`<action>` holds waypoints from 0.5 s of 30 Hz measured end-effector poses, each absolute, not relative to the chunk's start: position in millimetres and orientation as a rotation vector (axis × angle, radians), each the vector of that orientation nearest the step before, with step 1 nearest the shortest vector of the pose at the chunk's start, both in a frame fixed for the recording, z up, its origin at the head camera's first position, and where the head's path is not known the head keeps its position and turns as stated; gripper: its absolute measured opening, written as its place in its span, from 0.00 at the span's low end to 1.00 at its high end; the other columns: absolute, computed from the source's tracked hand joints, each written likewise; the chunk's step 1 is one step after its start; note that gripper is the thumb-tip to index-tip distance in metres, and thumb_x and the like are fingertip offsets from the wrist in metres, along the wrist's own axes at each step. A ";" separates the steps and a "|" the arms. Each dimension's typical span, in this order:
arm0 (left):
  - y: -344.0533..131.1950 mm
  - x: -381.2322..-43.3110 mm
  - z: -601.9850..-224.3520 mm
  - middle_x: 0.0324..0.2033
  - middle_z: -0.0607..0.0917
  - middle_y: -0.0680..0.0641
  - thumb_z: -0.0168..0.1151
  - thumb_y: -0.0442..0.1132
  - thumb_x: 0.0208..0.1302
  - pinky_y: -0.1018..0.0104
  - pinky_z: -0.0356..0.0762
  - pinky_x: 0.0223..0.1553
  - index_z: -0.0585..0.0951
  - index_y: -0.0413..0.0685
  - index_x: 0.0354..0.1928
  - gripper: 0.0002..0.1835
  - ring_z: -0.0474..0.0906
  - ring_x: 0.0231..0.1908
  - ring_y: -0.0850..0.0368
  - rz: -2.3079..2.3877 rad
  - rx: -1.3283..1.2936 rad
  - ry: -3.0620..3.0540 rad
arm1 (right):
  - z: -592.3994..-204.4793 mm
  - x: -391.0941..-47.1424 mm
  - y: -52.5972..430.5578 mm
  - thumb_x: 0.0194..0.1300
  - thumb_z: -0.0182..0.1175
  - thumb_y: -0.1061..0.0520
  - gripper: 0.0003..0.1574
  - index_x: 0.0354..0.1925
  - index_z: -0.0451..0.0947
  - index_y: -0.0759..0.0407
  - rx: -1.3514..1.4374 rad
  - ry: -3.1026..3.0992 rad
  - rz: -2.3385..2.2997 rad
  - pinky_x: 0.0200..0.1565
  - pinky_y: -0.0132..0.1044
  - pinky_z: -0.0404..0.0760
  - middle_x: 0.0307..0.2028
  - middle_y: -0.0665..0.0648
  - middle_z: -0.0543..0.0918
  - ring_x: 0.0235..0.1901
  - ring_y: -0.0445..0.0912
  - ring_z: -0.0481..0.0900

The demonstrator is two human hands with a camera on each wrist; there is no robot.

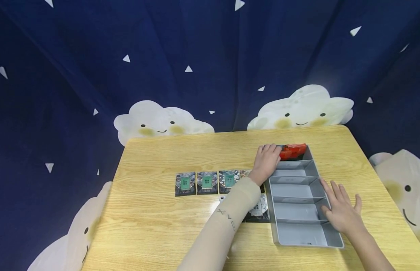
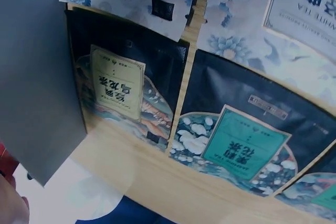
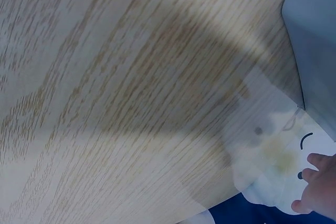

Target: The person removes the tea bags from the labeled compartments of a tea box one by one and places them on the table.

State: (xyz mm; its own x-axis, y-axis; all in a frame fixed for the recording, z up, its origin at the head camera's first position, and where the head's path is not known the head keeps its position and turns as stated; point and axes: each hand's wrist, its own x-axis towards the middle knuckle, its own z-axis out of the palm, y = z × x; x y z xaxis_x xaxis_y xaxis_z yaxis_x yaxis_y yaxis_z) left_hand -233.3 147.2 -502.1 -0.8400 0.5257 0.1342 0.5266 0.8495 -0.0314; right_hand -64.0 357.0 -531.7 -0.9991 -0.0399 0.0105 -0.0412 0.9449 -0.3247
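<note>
A grey divided tray (image 1: pixel 298 190) lies on the right of the table, with red packets (image 1: pixel 292 151) in its far compartment. At that compartment's left end is my left hand (image 1: pixel 266 162), its fingers over the wall beside the packets; what the fingertips hold or touch is hidden. My right hand (image 1: pixel 343 210) rests against the tray's right wall with fingers spread. Left of the tray lie tea packets in rows, among them a green-labelled packet (image 2: pixel 236 129) and a yellow-labelled packet (image 2: pixel 123 77). White floral packets (image 2: pixel 231 30) are in the nearer row.
Below both hands is a wooden table (image 1: pixel 145 226). A dark blue curtain (image 1: pixel 196 37) with white triangles and smiling clouds hangs behind it and at its sides. My left forearm (image 1: pixel 223 229) covers part of the packet rows.
</note>
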 end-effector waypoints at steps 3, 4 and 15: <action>146.1 -231.7 -497.3 0.46 0.71 0.61 0.40 0.49 0.70 0.67 0.59 0.52 0.70 0.62 0.53 0.14 0.64 0.46 0.64 -0.095 -0.823 -2.819 | -531.3 -64.0 356.8 0.56 0.53 0.58 0.55 0.71 0.31 0.44 0.062 -3.094 0.512 0.54 0.66 0.18 0.68 0.69 0.45 0.67 0.64 0.34; 145.7 -231.0 -495.4 0.45 0.71 0.61 0.40 0.48 0.70 0.67 0.58 0.52 0.70 0.62 0.53 0.14 0.64 0.45 0.63 -0.121 -0.825 -2.793 | -531.3 -63.9 356.7 0.56 0.52 0.58 0.55 0.71 0.31 0.44 0.060 -3.095 0.511 0.54 0.66 0.18 0.68 0.69 0.45 0.67 0.64 0.34; 121.5 -213.1 -467.8 0.41 0.74 0.59 0.45 0.45 0.68 0.69 0.60 0.52 0.75 0.60 0.47 0.11 0.67 0.42 0.63 -0.306 -0.795 -2.564 | -531.7 -63.3 355.5 0.57 0.52 0.58 0.55 0.71 0.30 0.43 0.062 -3.098 0.518 0.54 0.65 0.17 0.68 0.70 0.45 0.67 0.63 0.32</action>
